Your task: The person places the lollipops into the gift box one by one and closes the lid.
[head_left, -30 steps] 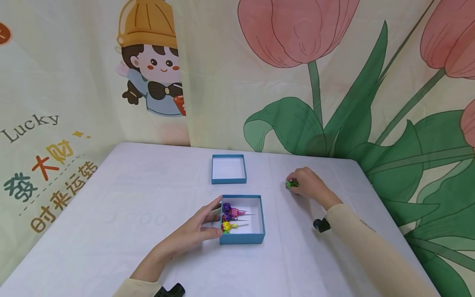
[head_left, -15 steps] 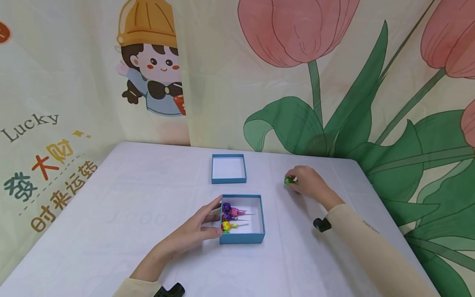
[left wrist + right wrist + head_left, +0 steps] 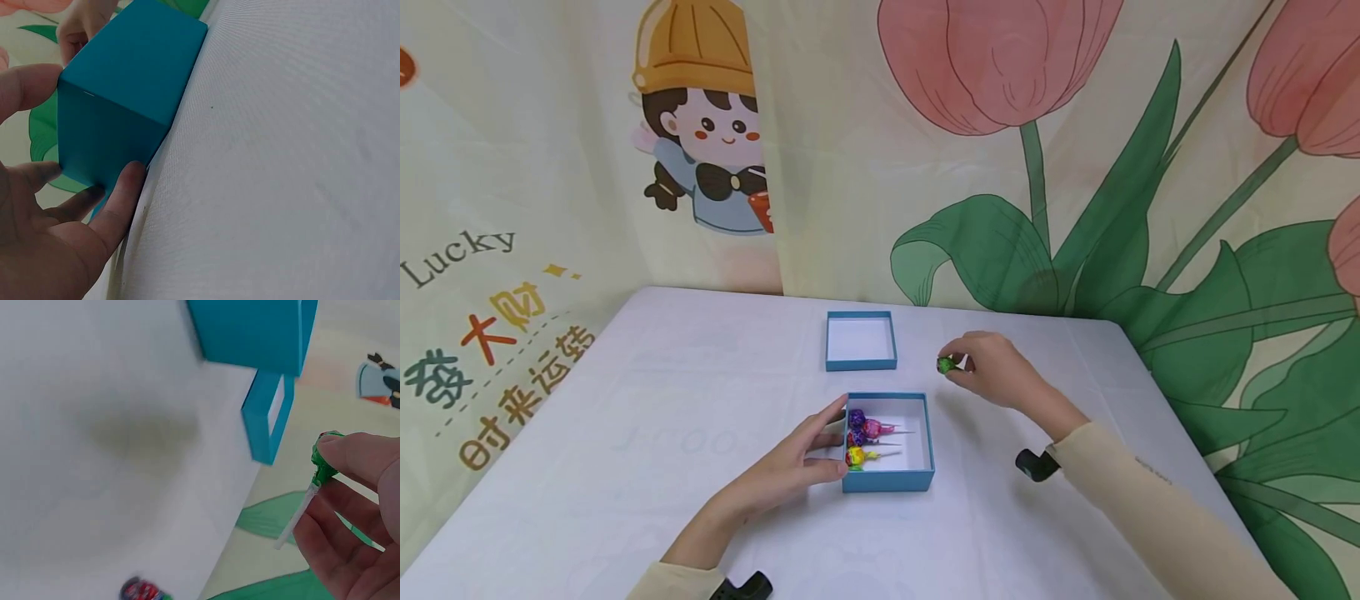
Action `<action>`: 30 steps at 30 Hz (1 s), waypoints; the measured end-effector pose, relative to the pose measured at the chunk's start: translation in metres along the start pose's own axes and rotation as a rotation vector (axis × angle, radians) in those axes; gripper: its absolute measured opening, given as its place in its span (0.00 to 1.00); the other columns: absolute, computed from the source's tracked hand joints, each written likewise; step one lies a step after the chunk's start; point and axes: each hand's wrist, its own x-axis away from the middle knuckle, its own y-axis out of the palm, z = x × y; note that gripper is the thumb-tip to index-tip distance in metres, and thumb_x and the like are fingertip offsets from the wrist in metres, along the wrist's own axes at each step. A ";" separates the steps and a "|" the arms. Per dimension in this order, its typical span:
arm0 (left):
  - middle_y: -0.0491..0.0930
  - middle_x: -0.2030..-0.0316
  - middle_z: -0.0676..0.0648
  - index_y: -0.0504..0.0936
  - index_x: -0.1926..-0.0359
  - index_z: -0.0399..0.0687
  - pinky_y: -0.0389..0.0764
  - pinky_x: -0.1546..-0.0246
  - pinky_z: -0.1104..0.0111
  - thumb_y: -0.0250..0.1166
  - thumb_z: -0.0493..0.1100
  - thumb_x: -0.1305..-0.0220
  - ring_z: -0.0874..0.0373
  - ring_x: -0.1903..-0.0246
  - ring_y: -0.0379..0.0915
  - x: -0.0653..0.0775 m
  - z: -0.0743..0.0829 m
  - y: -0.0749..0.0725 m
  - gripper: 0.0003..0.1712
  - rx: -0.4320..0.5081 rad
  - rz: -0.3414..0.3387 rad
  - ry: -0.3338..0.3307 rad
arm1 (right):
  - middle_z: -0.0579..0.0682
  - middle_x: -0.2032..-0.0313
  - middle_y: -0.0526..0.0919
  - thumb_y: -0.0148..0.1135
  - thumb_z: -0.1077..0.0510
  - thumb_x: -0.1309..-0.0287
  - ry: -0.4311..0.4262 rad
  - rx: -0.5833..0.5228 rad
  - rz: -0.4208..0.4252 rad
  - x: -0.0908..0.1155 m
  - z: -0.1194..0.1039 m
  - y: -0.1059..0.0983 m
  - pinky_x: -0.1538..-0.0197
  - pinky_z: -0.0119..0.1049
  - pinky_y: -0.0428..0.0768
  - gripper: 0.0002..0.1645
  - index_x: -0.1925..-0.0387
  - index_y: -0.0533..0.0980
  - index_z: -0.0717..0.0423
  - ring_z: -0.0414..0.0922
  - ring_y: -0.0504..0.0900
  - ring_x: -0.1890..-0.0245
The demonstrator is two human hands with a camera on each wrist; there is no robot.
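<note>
My left hand (image 3: 793, 458) rests its fingers and thumb along the left side of an open blue box (image 3: 889, 481). The left wrist view shows those fingertips touching the box's outer walls (image 3: 131, 69). Several wrapped lollipops lie inside the box, purple, pink and yellow (image 3: 856, 456), heads to the left and sticks to the right. Raised over the table, right of the box, my right hand (image 3: 992, 371) pinches a green-wrapped lollipop (image 3: 946, 365) by its head. In the right wrist view the lollipop's white stick (image 3: 297, 515) points down and left.
The matching blue lid (image 3: 861, 365) lies inside-up behind the box. A red and dark round wrapped item (image 3: 140, 589) lies on the white tablecloth (image 3: 1000, 517) at the bottom of the right wrist view. A printed backdrop (image 3: 835, 167) closes off the table's far side.
My right hand has lifted the green lollipop and carried it left toward the box. The left hand and the box keep their places.
</note>
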 end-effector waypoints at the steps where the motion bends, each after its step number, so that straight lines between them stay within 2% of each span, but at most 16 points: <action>1: 0.46 0.15 0.42 0.48 0.14 0.70 0.65 0.25 0.41 0.69 0.50 0.28 0.37 0.22 0.57 0.000 0.000 0.000 0.52 0.000 0.000 0.000 | 0.43 0.63 0.87 0.78 0.61 0.39 -0.008 -0.012 -0.003 0.000 -0.004 0.000 0.65 0.31 0.83 0.13 0.53 0.89 0.51 0.39 0.80 0.68; 7: 0.46 0.15 0.42 0.48 0.14 0.70 0.66 0.26 0.40 0.69 0.50 0.28 0.37 0.22 0.57 0.000 0.000 0.000 0.52 -0.004 -0.001 0.003 | 0.42 0.62 0.87 0.78 0.59 0.39 -0.048 -0.071 -0.036 0.000 -0.029 0.000 0.68 0.30 0.83 0.14 0.51 0.89 0.50 0.39 0.79 0.69; 16: 0.46 0.15 0.43 0.48 0.14 0.71 0.65 0.26 0.40 0.69 0.50 0.28 0.37 0.21 0.56 -0.001 -0.001 0.001 0.53 0.008 0.003 -0.015 | 0.43 0.61 0.87 0.77 0.60 0.37 -0.104 -0.148 -0.104 -0.001 -0.061 0.005 0.63 0.28 0.84 0.15 0.49 0.88 0.51 0.39 0.81 0.66; 30: 0.46 0.15 0.42 0.47 0.14 0.69 0.65 0.26 0.39 0.68 0.50 0.27 0.36 0.22 0.57 0.000 -0.003 0.000 0.52 0.002 -0.005 0.006 | 0.44 0.59 0.89 0.78 0.59 0.38 -0.168 -0.179 -0.144 -0.005 -0.079 0.031 0.62 0.26 0.84 0.17 0.48 0.87 0.52 0.40 0.83 0.65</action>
